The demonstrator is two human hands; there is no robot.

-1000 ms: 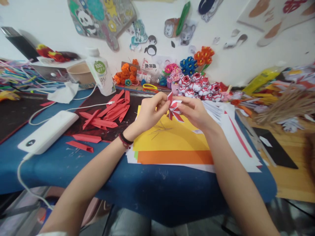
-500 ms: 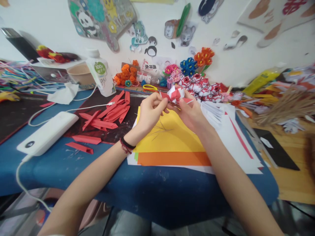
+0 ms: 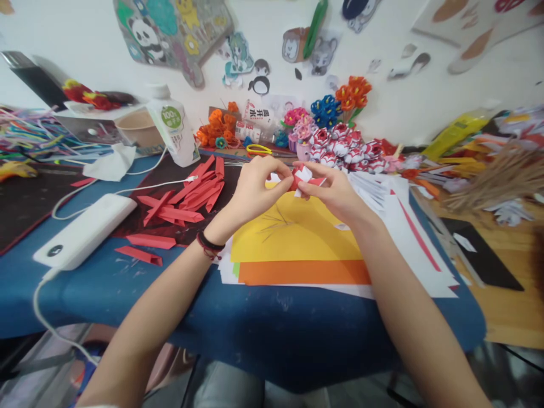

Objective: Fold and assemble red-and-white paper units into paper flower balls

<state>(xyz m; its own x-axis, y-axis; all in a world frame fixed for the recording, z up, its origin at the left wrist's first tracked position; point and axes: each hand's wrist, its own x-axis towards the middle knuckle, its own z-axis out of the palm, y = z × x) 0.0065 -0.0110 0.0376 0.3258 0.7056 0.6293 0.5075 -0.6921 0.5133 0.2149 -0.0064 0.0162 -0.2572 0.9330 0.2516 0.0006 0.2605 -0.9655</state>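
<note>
A red and white folded paper flower (image 3: 306, 177) is held above the yellow sheet (image 3: 293, 238), partly covered by fingers. My right hand (image 3: 334, 190) grips it from the right, thumb in front and fingers behind. At its left edge, my left hand (image 3: 260, 184) has thumb and forefinger pinched together on the red paper. Several thin wires (image 3: 276, 221) lie on the yellow sheet just below my left hand. Left of that hand, folded red paper strips (image 3: 191, 195) are piled on a dark mat.
Finished red and white paper flowers (image 3: 340, 147) cluster behind my hands, beside yellow-handled scissors (image 3: 259, 149). A white bottle (image 3: 173, 127) stands at back left. Nearer, a white power bank (image 3: 85, 232) trails cables. White paper sheets (image 3: 403, 249) lie at right.
The paper flower has turned in my fingers and sits slightly lower. My left hand has shifted, its wrist raised and its pinch now at the flower's left edge. The camera view moved slightly.
</note>
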